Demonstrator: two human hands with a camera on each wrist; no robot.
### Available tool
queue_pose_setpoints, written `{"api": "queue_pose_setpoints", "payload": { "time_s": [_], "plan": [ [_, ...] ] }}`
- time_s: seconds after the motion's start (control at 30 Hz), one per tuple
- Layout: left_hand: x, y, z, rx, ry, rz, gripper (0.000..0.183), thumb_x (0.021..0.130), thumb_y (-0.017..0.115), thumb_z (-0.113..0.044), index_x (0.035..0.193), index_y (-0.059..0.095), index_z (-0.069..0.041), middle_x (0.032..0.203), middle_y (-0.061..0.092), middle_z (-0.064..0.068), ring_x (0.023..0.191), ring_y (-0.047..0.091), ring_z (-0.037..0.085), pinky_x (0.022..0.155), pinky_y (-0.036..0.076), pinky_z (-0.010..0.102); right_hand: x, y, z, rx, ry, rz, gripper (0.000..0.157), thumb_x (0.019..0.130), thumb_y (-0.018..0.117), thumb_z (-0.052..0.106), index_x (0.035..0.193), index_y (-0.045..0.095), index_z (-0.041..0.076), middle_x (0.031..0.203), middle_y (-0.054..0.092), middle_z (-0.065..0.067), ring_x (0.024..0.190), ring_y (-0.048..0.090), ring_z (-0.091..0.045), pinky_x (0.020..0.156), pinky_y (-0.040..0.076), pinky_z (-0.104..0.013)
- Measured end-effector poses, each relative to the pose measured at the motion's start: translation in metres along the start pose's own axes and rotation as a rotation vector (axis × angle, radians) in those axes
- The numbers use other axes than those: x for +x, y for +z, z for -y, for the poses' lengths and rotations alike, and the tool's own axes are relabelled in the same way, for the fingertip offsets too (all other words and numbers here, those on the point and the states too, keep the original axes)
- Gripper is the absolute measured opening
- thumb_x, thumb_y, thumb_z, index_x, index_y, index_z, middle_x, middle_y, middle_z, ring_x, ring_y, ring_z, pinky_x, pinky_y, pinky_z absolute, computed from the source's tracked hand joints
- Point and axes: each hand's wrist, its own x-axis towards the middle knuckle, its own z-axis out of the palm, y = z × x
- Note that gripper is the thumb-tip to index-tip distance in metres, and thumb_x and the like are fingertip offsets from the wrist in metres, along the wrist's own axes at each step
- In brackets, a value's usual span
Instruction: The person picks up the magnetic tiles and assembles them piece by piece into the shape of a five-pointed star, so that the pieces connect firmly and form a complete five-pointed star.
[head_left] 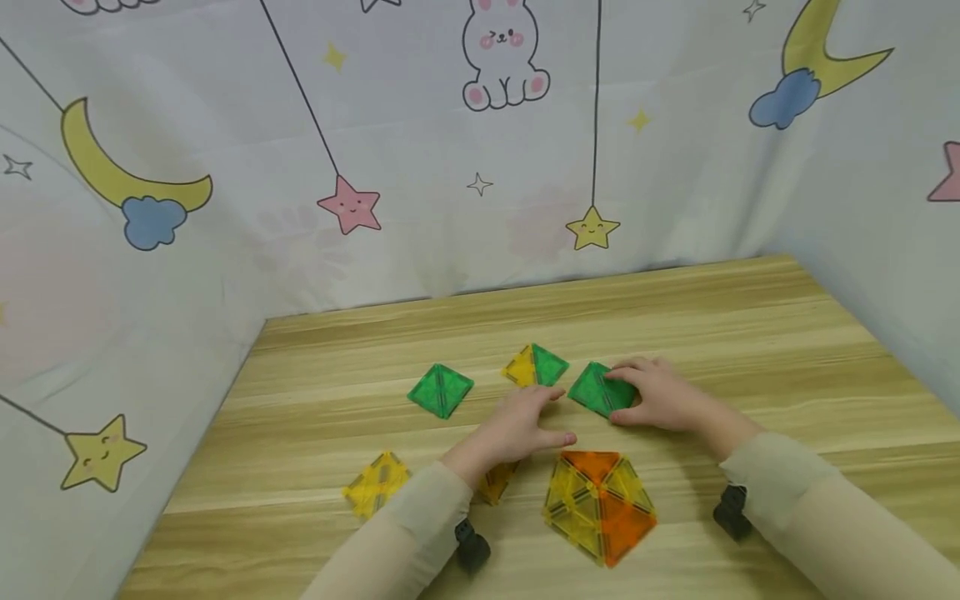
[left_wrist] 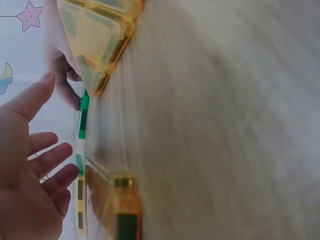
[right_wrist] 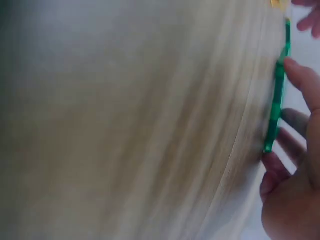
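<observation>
My right hand [head_left: 658, 398] grips a pair of green triangular magnetic tiles [head_left: 594, 388] joined into a diamond, thumb at the near edge and fingers at the far edge. In the right wrist view, the green tiles [right_wrist: 276, 100] appear edge-on between thumb and fingers. My left hand [head_left: 516, 429] hovers with thumb and fingers spread, nothing between them. Just beyond it lies a yellow-and-green tile diamond [head_left: 550, 365]. Under the left wrist, a yellow tile piece [head_left: 497, 482] is partly hidden. Nearer me stands a yellow-and-orange tile form [head_left: 577, 525] with a raised middle.
Another green diamond [head_left: 429, 392] lies left of the hands on the wood-grain table [head_left: 795, 333]. A yellow diamond [head_left: 367, 492] is at the near left, partly behind the left sleeve. A printed white cloth [head_left: 420, 250] hangs along the table's back and sides.
</observation>
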Motion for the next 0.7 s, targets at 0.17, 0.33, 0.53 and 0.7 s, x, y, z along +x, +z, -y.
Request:
{"api": "queue_pose_setpoints", "payload": {
  "time_s": [0.17, 0.33, 0.53, 0.7],
  "plan": [
    [0.007, 0.002, -0.001, 0.003, -0.009, 0.003, 0.071, 0.084, 0.064, -0.049, 0.141, 0.042, -0.011, 0.139, 0.045, 0.006, 0.127, 0.039, 0.023, 0.103, 0.030, 0.045, -0.008, 0.001, 0.004, 0.091, -0.016, 0.037, 0.074, 0.078, 0.071, 0.049, 0.131, 0.051, 0.002, 0.130, 0.045, -0.021, 0.117, 0.041, -0.040, 0.093, 0.036, -0.055],
    [0.015, 0.004, -0.002, -0.006, -0.032, 0.010, 0.073, 0.082, 0.067, -0.049, 0.141, 0.042, -0.013, 0.136, 0.045, 0.007, 0.123, 0.041, 0.023, 0.101, 0.033, 0.040, -0.013, 0.000, -0.003, 0.113, 0.002, 0.012, 0.076, 0.076, 0.076, 0.042, 0.132, 0.049, -0.002, 0.124, 0.044, -0.021, 0.113, 0.041, -0.039, 0.092, 0.036, -0.055],
    [0.023, 0.008, -0.002, 0.020, -0.058, 0.021, 0.076, 0.081, 0.070, -0.046, 0.143, 0.040, -0.015, 0.134, 0.043, 0.008, 0.117, 0.042, 0.024, 0.096, 0.037, 0.037, -0.012, 0.003, -0.005, 0.081, -0.012, 0.010, 0.066, 0.076, 0.076, 0.042, 0.128, 0.056, 0.007, 0.117, 0.046, -0.015, 0.107, 0.042, -0.035, 0.087, 0.038, -0.051],
    [0.026, 0.011, -0.003, 0.016, -0.088, 0.027, 0.076, 0.079, 0.073, -0.042, 0.143, 0.041, -0.014, 0.117, 0.042, 0.005, 0.101, 0.041, 0.019, 0.086, 0.038, 0.030, -0.013, 0.003, -0.001, 0.075, -0.007, 0.001, 0.060, 0.077, 0.076, 0.040, 0.124, 0.059, 0.008, 0.115, 0.047, -0.015, 0.105, 0.041, -0.036, 0.084, 0.037, -0.051]
  ]
}}
